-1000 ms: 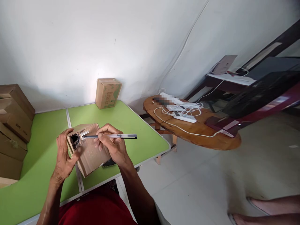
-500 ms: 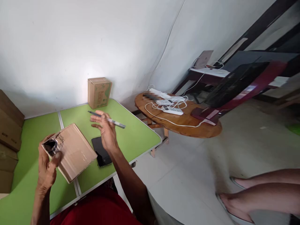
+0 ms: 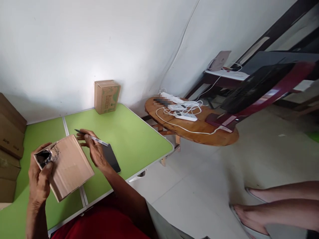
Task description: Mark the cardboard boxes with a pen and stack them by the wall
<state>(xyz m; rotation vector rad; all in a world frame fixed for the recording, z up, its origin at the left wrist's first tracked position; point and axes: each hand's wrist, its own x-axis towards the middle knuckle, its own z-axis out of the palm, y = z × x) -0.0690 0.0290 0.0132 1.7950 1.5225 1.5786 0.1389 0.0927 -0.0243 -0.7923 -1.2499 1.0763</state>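
Note:
My left hand (image 3: pixel 38 177) grips a small brown cardboard box (image 3: pixel 67 167) tilted above the green table (image 3: pixel 129 136); the box's dark, torn corner sits at my thumb. My right hand (image 3: pixel 94 151) holds a clear pen (image 3: pixel 92 138) by its middle, the tip pointing left just above the box's far edge. A black phone (image 3: pixel 112 157) lies flat on the table under and beside my right wrist.
A second cardboard box (image 3: pixel 106 96) stands at the table's far edge by the wall. Stacked cartons (image 3: pixel 10 132) fill the left. A round wooden table (image 3: pixel 196 127) with power strips and white cables stands to the right. Another person's bare feet (image 3: pixel 274 205) rest on the floor.
The pen left the box's torn corner, lifted away to the right, then came back down near the box's far edge. The box shifted left and lower, uncovering the phone.

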